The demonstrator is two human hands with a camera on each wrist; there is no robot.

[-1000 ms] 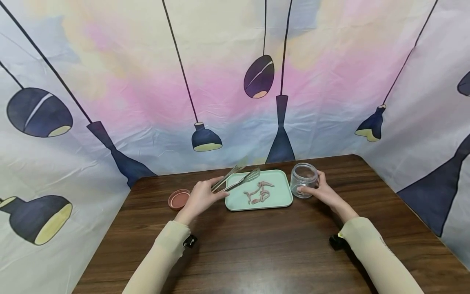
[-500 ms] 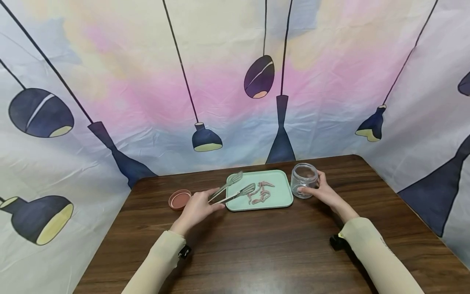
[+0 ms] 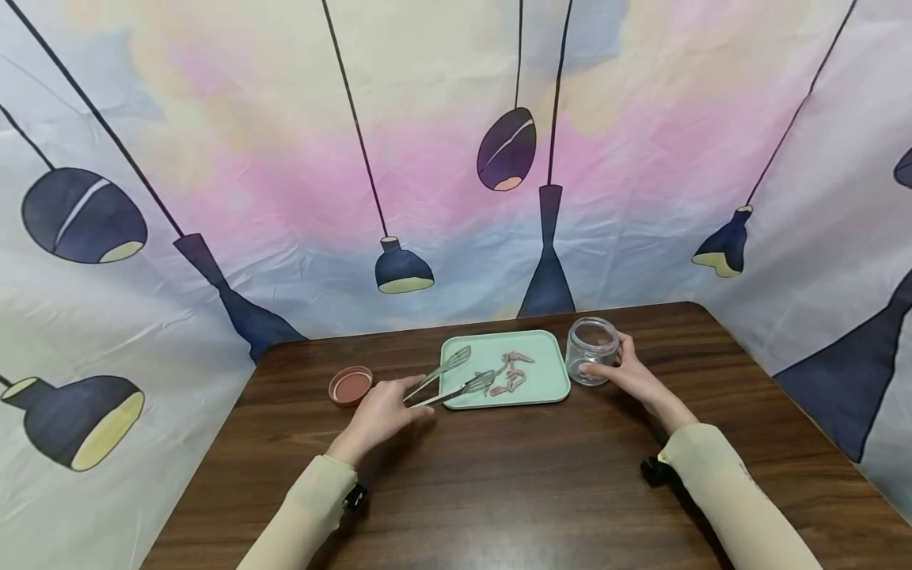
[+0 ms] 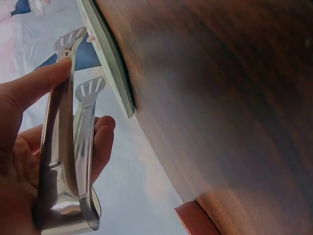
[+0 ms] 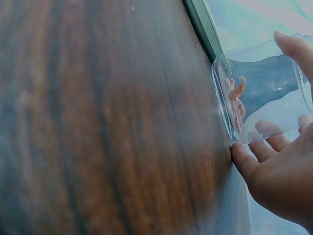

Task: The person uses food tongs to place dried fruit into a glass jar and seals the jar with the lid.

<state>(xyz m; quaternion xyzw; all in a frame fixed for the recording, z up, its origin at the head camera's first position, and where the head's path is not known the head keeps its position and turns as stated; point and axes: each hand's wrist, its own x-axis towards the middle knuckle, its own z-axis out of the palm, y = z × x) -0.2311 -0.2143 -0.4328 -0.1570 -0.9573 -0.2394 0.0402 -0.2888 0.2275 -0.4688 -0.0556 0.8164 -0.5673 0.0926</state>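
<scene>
Metal tongs [image 4: 58, 132] | pointing lengthwise away-rightward | left hand [image 3: 382, 409] grips | right hand [image 3: 632, 374] holds jar [image 3: 591, 350]

Tongs [image 4: 62, 132] glossy metal; jar [image 3: 593, 352] smooth, transparent; table [image 3: 499, 483] semi-gloss wood; backdrop [image 3: 435, 119] creased cloth.

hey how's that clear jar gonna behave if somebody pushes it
The clear jar would probably slide rather than tip, standing upright and looking squat. Its smooth sides may feel slippery. If knocked over, its round body would likely roll.
</scene>
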